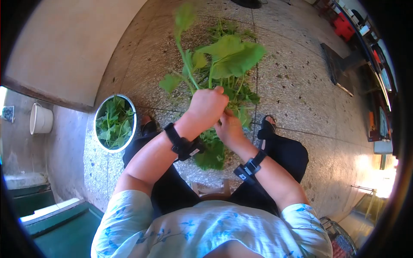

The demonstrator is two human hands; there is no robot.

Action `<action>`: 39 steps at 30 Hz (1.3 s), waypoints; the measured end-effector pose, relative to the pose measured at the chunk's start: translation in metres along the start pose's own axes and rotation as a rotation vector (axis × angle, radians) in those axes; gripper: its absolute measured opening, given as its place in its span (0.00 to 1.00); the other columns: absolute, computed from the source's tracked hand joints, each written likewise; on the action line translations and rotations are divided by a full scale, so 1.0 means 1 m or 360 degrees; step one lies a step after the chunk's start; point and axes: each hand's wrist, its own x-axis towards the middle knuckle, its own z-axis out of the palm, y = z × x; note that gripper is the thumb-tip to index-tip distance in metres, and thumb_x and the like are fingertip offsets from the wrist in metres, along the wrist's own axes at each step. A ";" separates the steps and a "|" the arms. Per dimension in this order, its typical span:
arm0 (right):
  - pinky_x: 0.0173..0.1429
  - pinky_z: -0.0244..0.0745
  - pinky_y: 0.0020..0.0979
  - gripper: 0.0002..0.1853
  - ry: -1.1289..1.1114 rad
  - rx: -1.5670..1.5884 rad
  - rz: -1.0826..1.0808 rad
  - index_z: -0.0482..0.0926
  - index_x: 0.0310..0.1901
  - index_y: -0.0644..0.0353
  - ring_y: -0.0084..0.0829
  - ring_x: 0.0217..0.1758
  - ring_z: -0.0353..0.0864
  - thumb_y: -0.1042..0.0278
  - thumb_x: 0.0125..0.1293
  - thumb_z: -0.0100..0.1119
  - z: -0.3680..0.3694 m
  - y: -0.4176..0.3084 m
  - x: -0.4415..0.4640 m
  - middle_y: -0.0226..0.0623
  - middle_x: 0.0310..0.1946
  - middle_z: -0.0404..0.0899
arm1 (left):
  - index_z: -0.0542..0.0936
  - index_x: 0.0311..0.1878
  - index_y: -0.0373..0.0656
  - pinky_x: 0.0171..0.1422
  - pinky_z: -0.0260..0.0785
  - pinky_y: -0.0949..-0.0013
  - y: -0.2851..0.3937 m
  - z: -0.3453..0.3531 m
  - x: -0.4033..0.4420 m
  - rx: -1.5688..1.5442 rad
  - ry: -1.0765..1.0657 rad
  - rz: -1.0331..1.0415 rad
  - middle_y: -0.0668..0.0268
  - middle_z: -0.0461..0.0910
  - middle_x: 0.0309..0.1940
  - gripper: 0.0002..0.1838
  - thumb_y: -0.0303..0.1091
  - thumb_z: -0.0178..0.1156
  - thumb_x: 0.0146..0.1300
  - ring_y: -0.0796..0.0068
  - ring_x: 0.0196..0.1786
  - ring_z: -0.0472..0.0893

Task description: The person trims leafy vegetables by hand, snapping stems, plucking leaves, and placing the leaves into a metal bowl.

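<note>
My left hand (208, 105) is closed around the stems of a leafy green vine (234, 55), whose broad leaves spread out above it. Just below and to the right, my right hand (231, 127) is closed too, with its fingers against the lower stems; exactly what they pinch is hidden. Beneath both hands lies a heap of loose greens (211, 155) on the floor between my feet. More greens lie farther forward, partly behind the raised leaves.
At my left stands a white-rimmed basin (134, 124) holding picked greens. A white bucket (41, 118) is by the wall farther left. A dark metal stand base (335, 69) rests on the speckled floor (288, 90) at the right. A dark green box-like piece (64, 228) is lower left.
</note>
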 end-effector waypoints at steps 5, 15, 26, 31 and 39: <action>0.25 0.69 0.36 0.21 -0.0582 -0.0290 0.0057 0.69 0.52 0.50 0.40 0.24 0.73 0.53 0.59 0.48 0.000 -0.029 -0.019 0.40 0.26 0.67 | 0.77 0.27 0.45 0.28 0.68 0.66 -0.051 0.008 0.010 0.0046 0.0189 -0.0364 0.64 0.75 0.22 0.05 0.29 0.56 0.44 0.69 0.24 0.77; 0.34 0.67 0.33 0.16 -0.0521 0.0632 0.0383 0.74 0.44 0.60 0.36 0.26 0.74 0.60 0.59 0.51 -0.005 -0.006 -0.005 0.45 0.23 0.73 | 0.74 0.31 0.42 0.20 0.55 0.78 -0.164 -0.062 -0.055 -0.1967 0.2305 -0.1434 0.71 0.70 0.17 0.10 0.36 0.46 0.60 0.83 0.18 0.66; 0.42 0.67 0.25 0.14 -0.0461 0.0929 0.0440 0.73 0.44 0.66 0.20 0.34 0.72 0.66 0.61 0.50 -0.033 -0.022 0.006 0.36 0.31 0.77 | 0.74 0.41 0.44 0.23 0.57 0.80 -0.073 0.013 -0.024 -0.2330 -0.0145 -0.1177 0.71 0.75 0.30 0.14 0.42 0.44 0.62 0.86 0.22 0.68; 0.42 0.67 0.25 0.14 -0.0489 0.1070 0.0569 0.73 0.44 0.68 0.20 0.34 0.71 0.66 0.61 0.50 -0.029 -0.019 0.002 0.34 0.31 0.77 | 0.73 0.41 0.43 0.20 0.55 0.80 -0.086 0.021 -0.025 -0.2287 0.0023 -0.1432 0.70 0.76 0.30 0.13 0.39 0.44 0.62 0.83 0.22 0.68; 0.38 0.66 0.23 0.15 -0.0539 0.1228 0.0697 0.73 0.44 0.67 0.18 0.31 0.68 0.64 0.62 0.50 -0.022 -0.013 -0.001 0.28 0.28 0.74 | 0.71 0.45 0.40 0.18 0.52 0.81 -0.071 0.009 -0.019 -0.3025 -0.0004 -0.1303 0.66 0.75 0.30 0.12 0.35 0.45 0.63 0.81 0.20 0.68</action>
